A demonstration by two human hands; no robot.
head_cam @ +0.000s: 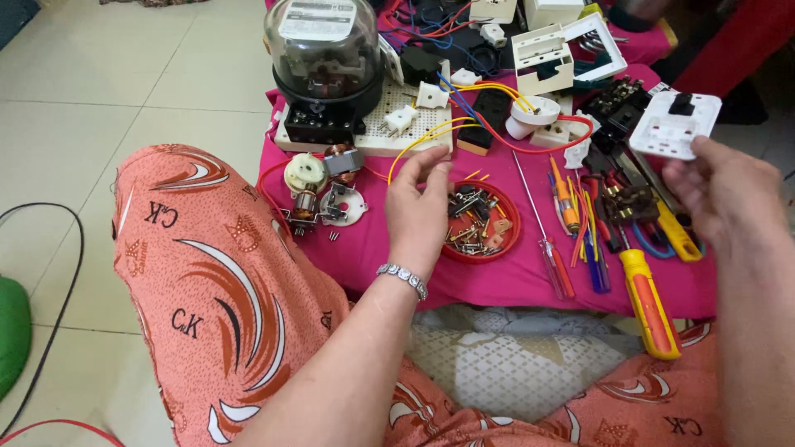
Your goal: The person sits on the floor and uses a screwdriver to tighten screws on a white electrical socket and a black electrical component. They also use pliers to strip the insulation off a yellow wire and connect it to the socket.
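Right hand [719,192]: grip closed on one white switch plate [675,124], held up over the right side of the bench [497,277], above the tools. Left hand [420,203]: fingers loosely curled, grip narrow, holding nothing I can make out, just beside one red dish [512,217] of small metal parts. One electricity meter [325,66] at back left. Two orange-handled screwdrivers [650,302] visible; other tools too cluttered to count.
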